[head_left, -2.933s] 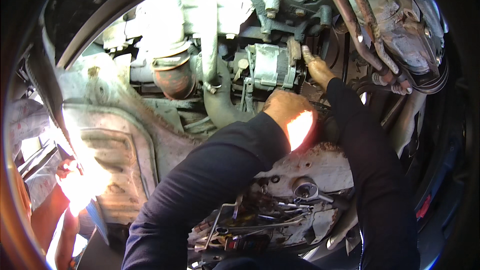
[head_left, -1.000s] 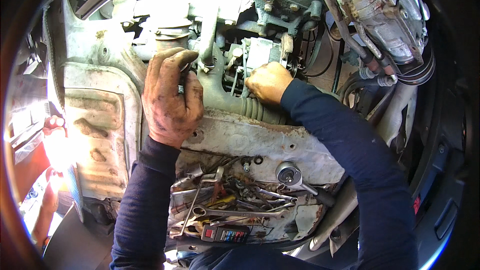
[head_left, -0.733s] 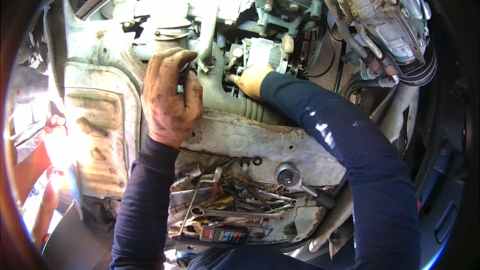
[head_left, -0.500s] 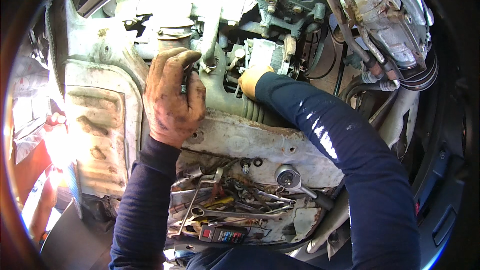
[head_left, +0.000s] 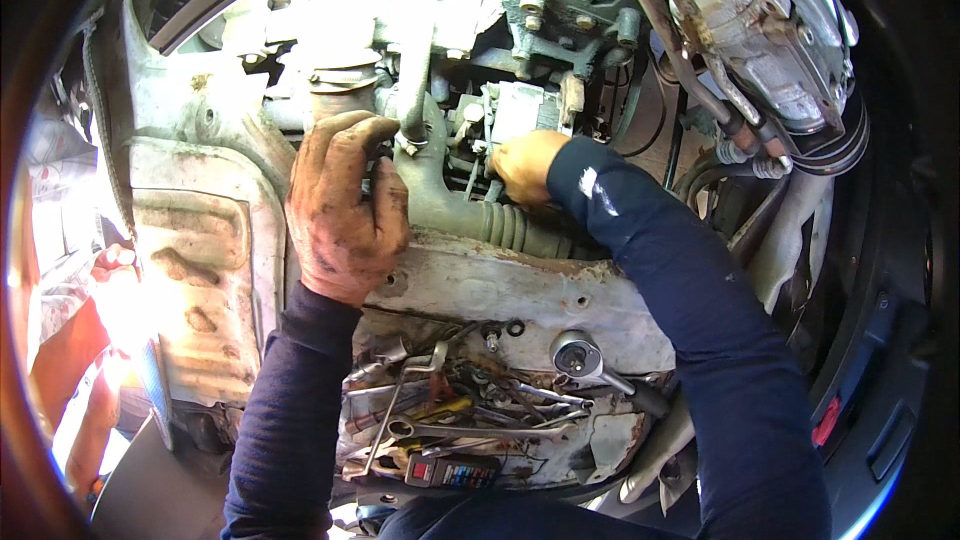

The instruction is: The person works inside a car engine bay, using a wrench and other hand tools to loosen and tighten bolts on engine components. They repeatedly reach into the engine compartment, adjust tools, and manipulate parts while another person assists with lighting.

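My left hand [head_left: 345, 208], blackened with grease, is raised beside a metal pipe [head_left: 412, 90] in the engine bay. Its fingers curl toward the thumb around something dark that I cannot make out. To its right, my right hand [head_left: 525, 166] reaches in against a silvery ribbed metal unit [head_left: 520, 110]. The fingers are bent down, with their tips mostly hidden, so what they grip does not show. Bolts and a bracket [head_left: 472, 114] stand just left of those fingers. Below both hands runs a ribbed hose [head_left: 508, 224].
A ratchet [head_left: 578, 356] lies on the pale, rusty crossmember [head_left: 470, 280], near a small socket-like piece [head_left: 492, 342]. Nearer me, spanners [head_left: 480, 430] and other tools are heaped. A dark bracket [head_left: 570, 20] and a pump-like unit [head_left: 770, 50] stand beyond. At far left shows another person's hand [head_left: 110, 270].
My right hand has shifted slightly right and its wrist has turned, the sleeve moving with it. My left hand stays in nearly the same place. The view has shifted a little.
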A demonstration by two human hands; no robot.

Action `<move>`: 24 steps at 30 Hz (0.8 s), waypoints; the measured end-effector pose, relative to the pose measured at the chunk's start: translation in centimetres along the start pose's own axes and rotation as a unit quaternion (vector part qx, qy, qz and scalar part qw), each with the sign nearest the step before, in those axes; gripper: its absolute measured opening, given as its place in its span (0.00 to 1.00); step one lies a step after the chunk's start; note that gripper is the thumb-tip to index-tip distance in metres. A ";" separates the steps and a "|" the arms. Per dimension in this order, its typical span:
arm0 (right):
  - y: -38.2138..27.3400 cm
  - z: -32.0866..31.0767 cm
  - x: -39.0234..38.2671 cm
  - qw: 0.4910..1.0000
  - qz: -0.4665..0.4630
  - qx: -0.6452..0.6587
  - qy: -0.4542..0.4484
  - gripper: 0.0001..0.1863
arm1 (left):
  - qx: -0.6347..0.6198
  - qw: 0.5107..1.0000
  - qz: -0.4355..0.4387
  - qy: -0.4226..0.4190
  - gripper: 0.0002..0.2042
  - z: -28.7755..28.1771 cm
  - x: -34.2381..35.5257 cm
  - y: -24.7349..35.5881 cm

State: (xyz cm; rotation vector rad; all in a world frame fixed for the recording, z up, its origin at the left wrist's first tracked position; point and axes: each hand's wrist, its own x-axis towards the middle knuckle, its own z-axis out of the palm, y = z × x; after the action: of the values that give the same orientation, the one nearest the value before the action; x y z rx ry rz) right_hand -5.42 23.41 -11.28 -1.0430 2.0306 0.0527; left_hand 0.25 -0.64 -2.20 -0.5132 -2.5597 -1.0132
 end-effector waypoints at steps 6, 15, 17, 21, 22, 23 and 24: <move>1.4 0.2 -1.0 0.987 0.039 0.137 0.076 0.28 | -0.005 1.000 -0.006 -0.004 0.15 0.1 0.1 0.2; -2.4 -1.4 -13.9 0.956 0.089 0.126 0.249 0.23 | 0.033 0.999 -0.013 -0.019 0.15 0.2 -0.1 0.5; -4.3 -2.0 -16.7 0.946 0.096 0.139 0.275 0.21 | 0.026 1.000 0.000 -0.008 0.15 0.4 0.0 0.1; -9.3 -2.5 -20.1 0.948 -0.002 0.248 0.199 0.12 | 0.038 0.999 0.005 -0.008 0.15 0.7 -0.2 -0.3; -10.3 -2.5 -20.7 0.942 -0.046 0.278 0.183 0.11 | 0.037 0.999 0.000 -0.011 0.14 0.7 -0.1 -0.4; -11.8 -2.1 -21.2 0.950 -0.038 0.275 0.140 0.10 | 0.038 0.999 -0.009 -0.016 0.14 0.7 -0.2 -0.4; -13.0 -1.6 -21.7 0.952 -0.055 0.270 0.135 0.09 | 0.039 0.999 -0.016 -0.019 0.14 0.6 -0.2 -0.4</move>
State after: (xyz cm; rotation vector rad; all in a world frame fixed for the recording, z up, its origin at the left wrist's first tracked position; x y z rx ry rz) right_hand 9.20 28.46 8.83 -0.8355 2.0470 -0.7009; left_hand 0.19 -0.50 -2.94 -0.4756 -2.6365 -0.9180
